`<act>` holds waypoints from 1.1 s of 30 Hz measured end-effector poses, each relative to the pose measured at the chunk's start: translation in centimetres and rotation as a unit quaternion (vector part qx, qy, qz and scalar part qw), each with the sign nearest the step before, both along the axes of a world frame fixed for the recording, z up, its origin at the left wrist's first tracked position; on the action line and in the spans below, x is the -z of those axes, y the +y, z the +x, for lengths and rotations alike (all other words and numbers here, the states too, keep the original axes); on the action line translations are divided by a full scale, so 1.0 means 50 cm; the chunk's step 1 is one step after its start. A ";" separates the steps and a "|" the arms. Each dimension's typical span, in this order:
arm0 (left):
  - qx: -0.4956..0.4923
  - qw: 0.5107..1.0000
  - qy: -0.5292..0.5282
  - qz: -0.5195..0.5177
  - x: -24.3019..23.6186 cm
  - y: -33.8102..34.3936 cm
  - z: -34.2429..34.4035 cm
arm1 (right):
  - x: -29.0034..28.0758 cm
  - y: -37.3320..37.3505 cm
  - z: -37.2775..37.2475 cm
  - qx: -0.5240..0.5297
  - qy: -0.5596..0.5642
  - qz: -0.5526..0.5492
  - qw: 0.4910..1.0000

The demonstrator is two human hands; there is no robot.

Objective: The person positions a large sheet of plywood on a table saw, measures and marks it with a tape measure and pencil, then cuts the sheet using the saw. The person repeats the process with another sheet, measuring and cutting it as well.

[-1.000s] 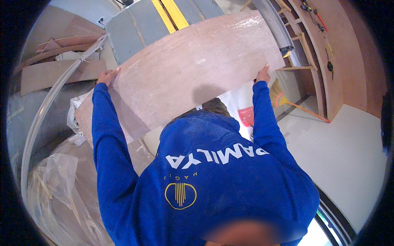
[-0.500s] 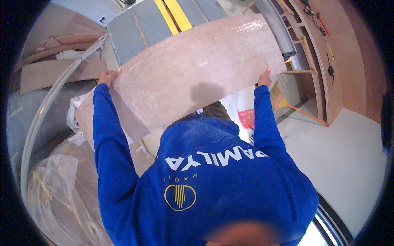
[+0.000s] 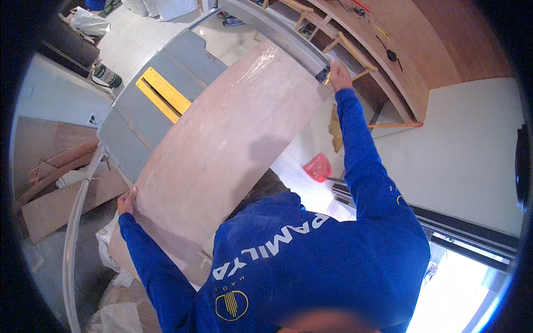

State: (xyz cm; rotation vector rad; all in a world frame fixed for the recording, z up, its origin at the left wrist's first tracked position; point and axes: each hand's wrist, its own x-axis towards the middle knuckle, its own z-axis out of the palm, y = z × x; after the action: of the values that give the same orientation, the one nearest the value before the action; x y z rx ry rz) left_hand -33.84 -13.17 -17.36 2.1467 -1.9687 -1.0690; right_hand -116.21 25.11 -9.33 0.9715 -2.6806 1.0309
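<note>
A thin, pale brown plywood panel (image 3: pixel 222 127) lies aslant over the grey top of a table saw (image 3: pixel 125 125), partly covering its yellow throat plate (image 3: pixel 164 94). At the panel's lower left edge, my left hand (image 3: pixel 127 201) grips it, with the thumb on the upper face and the other fingers mostly hidden. My right hand (image 3: pixel 340 75) is beside the panel's right corner, close to the end of the long grey fence (image 3: pixel 283 41). Its fingers look stretched out; whether they touch panel or fence is unclear.
Plywood offcuts (image 3: pixel 72 194) and a bent pale strip (image 3: pixel 78 222) lie left. A fire extinguisher (image 3: pixel 105 75) stands beyond the saw. A red dustpan (image 3: pixel 318 167) and a broom (image 3: pixel 335 129) are on the right, below a wooden shelf unit (image 3: pixel 383 72) with tools.
My view has swung round. The panel appears more steeply slanted, its left end lower in the picture. My right hand has shifted from its near edge to the right corner; my left still grips it.
</note>
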 end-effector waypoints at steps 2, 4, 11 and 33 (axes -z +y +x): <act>0.016 0.999 0.034 -0.020 0.005 -0.001 0.001 | -0.012 -0.085 -0.066 -0.042 -0.251 -0.107 0.961; 0.029 0.998 0.040 -0.050 0.009 -0.003 0.005 | -0.001 -0.171 -0.125 -0.066 -0.275 -0.051 0.958; 0.004 0.998 0.036 0.045 0.015 -0.017 0.026 | 0.072 -0.209 -0.157 -0.070 -0.213 0.149 0.963; 0.009 0.998 0.032 0.052 -0.047 0.007 -0.042 | 0.140 -0.270 -0.165 -0.057 -0.134 0.153 0.977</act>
State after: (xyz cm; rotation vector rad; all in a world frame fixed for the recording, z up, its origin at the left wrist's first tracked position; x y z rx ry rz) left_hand -35.96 -12.81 -15.03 2.1187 -1.9500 -1.2548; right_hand -124.45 11.62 -16.34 1.1203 -3.1083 0.8350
